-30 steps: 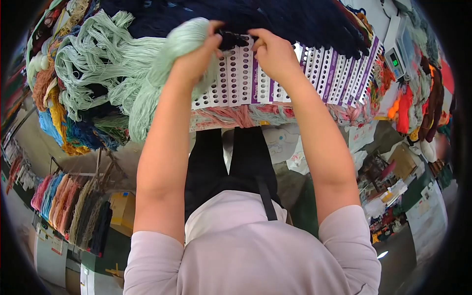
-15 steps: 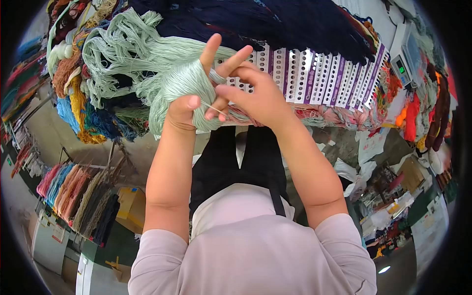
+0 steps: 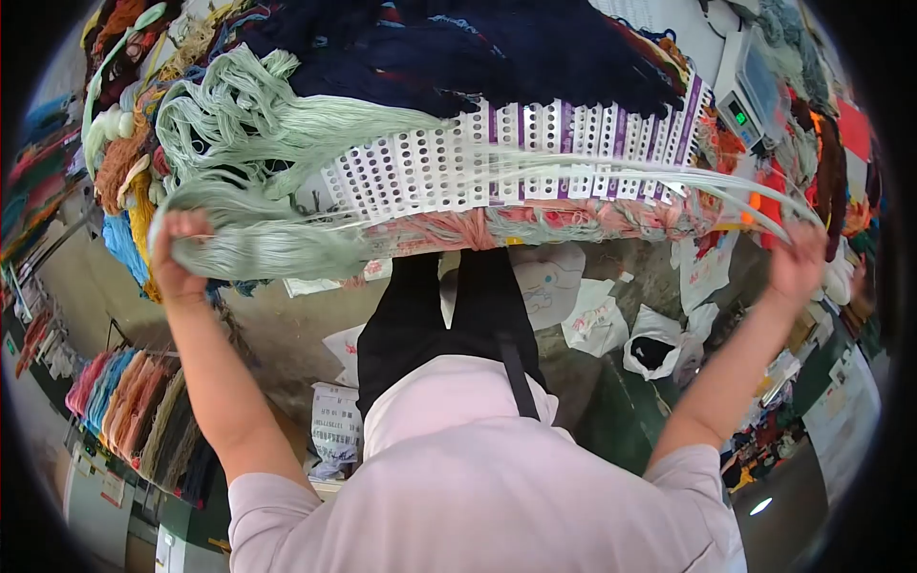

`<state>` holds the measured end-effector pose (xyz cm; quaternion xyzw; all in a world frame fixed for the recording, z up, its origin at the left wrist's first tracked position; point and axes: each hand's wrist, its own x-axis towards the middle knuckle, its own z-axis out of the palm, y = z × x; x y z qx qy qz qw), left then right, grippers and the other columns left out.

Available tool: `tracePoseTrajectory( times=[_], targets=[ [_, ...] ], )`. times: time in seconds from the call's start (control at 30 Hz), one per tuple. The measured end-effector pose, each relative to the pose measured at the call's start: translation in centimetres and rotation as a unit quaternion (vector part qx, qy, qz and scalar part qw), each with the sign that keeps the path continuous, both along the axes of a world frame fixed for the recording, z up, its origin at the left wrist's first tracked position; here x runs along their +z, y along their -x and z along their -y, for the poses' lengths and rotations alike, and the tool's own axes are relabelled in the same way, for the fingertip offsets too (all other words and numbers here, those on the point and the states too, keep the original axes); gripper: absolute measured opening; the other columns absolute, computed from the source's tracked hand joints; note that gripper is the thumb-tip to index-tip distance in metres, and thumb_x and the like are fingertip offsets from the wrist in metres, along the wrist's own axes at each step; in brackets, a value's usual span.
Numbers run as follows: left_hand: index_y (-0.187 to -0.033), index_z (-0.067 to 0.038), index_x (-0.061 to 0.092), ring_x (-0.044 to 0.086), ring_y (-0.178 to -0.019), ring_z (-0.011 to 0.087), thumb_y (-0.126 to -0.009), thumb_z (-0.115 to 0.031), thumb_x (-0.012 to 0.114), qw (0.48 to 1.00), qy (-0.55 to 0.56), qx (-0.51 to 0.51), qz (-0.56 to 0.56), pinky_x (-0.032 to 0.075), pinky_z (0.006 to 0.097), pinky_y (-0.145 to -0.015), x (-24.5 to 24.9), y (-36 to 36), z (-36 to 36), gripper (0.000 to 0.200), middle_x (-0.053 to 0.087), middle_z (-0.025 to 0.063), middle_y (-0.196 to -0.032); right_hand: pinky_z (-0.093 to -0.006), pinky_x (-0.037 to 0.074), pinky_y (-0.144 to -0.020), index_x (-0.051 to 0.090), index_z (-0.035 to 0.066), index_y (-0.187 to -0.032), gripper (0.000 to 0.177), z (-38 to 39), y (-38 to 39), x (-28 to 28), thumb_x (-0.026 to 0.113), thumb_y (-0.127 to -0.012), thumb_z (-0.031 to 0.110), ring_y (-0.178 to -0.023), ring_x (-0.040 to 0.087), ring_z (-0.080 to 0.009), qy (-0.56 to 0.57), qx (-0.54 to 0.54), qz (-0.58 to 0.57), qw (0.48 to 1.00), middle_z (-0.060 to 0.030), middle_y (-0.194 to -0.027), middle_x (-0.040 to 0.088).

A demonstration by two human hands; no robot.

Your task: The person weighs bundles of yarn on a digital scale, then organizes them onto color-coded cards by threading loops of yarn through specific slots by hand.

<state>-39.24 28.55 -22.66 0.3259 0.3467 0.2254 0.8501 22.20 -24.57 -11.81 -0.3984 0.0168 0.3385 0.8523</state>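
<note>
My left hand (image 3: 181, 256), at the left front edge of the table, is closed on a pale green thread skein (image 3: 272, 239), blurred by motion. Far to the right, my right hand (image 3: 800, 260) grips a few strands of the same thread (image 3: 659, 172). Those strands stretch across the table between both hands. Beneath them lies a row of white and purple cards with punched holes (image 3: 420, 158). Behind my left hand, more pale green thread (image 3: 229, 115) is heaped loosely.
Dark navy thread (image 3: 535, 48) covers the back of the table. Pink and green thread bundles (image 3: 564, 224) line its front edge. A digital scale (image 3: 750, 91) stands at the right. Coloured skeins hang on a rack (image 3: 129, 401) at the lower left; bags (image 3: 654, 339) lie on the floor.
My hands, close together around the skein before, have moved wide apart. The left went left with the skein, the right went far right, drawing strands out across the cards.
</note>
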Motion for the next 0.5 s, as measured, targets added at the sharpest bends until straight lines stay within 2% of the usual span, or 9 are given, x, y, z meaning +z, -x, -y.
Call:
tracePoseTrajectory(
  times=[0.07, 0.1, 0.17, 0.23, 0.33, 0.37, 0.4, 0.43, 0.5],
  targets=[
    [-0.08, -0.01, 0.046, 0.045, -0.084, 0.018, -0.092, -0.022, 0.053, 0.994, -0.025, 0.104, -0.033, 0.04, 0.0333, -0.082, 1.2, 2.1, -1.7, 0.019, 0.048, 0.003, -0.08, -0.0209, 0.027, -0.048, 0.044, 0.007, -0.075, 0.016, 11.7, -6.4, 7.7, 0.043, -0.091, 0.007, -0.048, 0.03, -0.0092, 0.147, -0.148, 0.112, 0.971, 0.0013, -0.059, 0.032],
    [-0.081, -0.01, 0.046, 0.046, -0.086, 0.0189, -0.093, -0.021, 0.052, 0.988, -0.049, 0.141, -0.046, 0.04, 0.035, -0.084, 1.6, 2.7, -2.3, 0.018, 0.048, 0.0032, -0.082, -0.0215, 0.026, -0.047, 0.045, 0.007, -0.075, 0.018, 16.2, -8.5, 10.1, 0.041, -0.092, 0.01, -0.047, 0.028, -0.009, 0.089, -0.118, 0.158, 0.976, 0.0016, -0.058, 0.033],
    [-0.08, -0.01, 0.048, 0.049, -0.089, 0.0204, -0.093, -0.019, 0.052, 0.981, -0.083, 0.172, -0.041, 0.041, 0.037, -0.089, 1.6, 1.9, -2.0, 0.017, 0.051, 0.0025, -0.079, -0.0206, 0.024, -0.046, 0.054, -0.004, -0.108, 0.027, 15.4, -7.1, 11.8, 0.038, -0.096, 0.014, -0.047, 0.026, -0.0063, 0.149, -0.117, 0.322, 0.928, 0.0045, -0.059, 0.031],
    [-0.078, -0.01, 0.051, 0.052, -0.087, 0.0202, -0.092, -0.018, 0.052, 0.968, -0.062, 0.239, 0.046, 0.042, 0.0367, -0.09, 0.4, -1.5, -0.3, 0.017, 0.054, 0.0018, -0.075, -0.0184, 0.023, -0.045, 0.053, -0.005, -0.113, 0.031, 3.1, 0.0, 10.9, 0.04, -0.097, 0.018, -0.049, 0.028, -0.0036, 0.304, -0.145, 0.247, 0.909, 0.0055, -0.061, 0.031],
    [-0.105, -0.005, 0.063, 0.06, -0.072, 0.0176, -0.088, -0.019, 0.061, 0.979, -0.013, 0.17, -0.109, 0.05, 0.0375, -0.079, -2.4, -10.6, 5.4, 0.022, 0.065, 0.0044, -0.087, -0.0151, 0.031, -0.054, 0.058, 0.0, -0.12, 0.033, -7.7, 6.2, -0.4, 0.046, -0.095, 0.019, -0.063, 0.039, -0.0025, 0.408, -0.105, 0.222, 0.879, 0.006, -0.075, 0.046],
    [-0.114, -0.004, 0.062, 0.061, -0.067, 0.0154, -0.086, -0.019, 0.063, 0.986, -0.001, 0.116, -0.121, 0.051, 0.0342, -0.073, -3.9, -14.0, 7.5, 0.031, 0.066, 0.0063, -0.095, -0.0178, 0.036, -0.06, 0.061, 0.007, -0.12, 0.033, -12.7, 10.4, -3.2, 0.047, -0.094, 0.022, -0.07, 0.044, -0.005, 0.58, 0.001, 0.339, 0.741, 0.0029, -0.082, 0.052],
    [-0.112, -0.005, 0.063, 0.06, -0.072, 0.0137, -0.087, -0.021, 0.063, 0.992, 0.054, 0.036, -0.104, 0.05, 0.0304, -0.074, -5.8, -16.8, 9.3, 0.03, 0.066, 0.0063, -0.1, -0.0201, 0.038, -0.063, 0.061, 0.01, -0.121, 0.036, -13.8, 11.6, -8.2, 0.048, -0.093, 0.028, -0.074, 0.046, -0.0061, 0.503, 0.083, 0.316, 0.8, 0.0011, -0.086, 0.053],
    [-0.113, -0.006, 0.063, 0.059, -0.078, 0.0117, -0.087, -0.023, 0.062, 0.99, 0.044, -0.032, -0.132, 0.048, 0.027, -0.075, -6.0, -20.4, 11.6, 0.031, 0.066, 0.0057, -0.102, -0.0268, 0.046, -0.072, 0.064, 0.006, -0.116, 0.033, -16.2, 13.6, -10.8, 0.045, -0.094, 0.023, -0.081, 0.056, -0.0082, 0.558, 0.172, 0.41, 0.701, -0.0075, -0.099, 0.064],
    [-0.114, -0.003, 0.062, 0.058, -0.077, 0.0089, -0.088, -0.023, 0.06, 0.956, -0.039, -0.143, -0.252, 0.047, 0.0251, -0.071, -8.9, -23.8, 15.1, 0.032, 0.065, 0.0036, -0.091, -0.0225, 0.042, -0.061, 0.066, 0.006, -0.112, 0.033, -20.0, 17.8, -16.5, 0.055, -0.093, 0.03, -0.067, 0.052, -0.0064, 0.465, 0.211, 0.226, 0.829, -0.001, -0.079, 0.061]
  ],
)
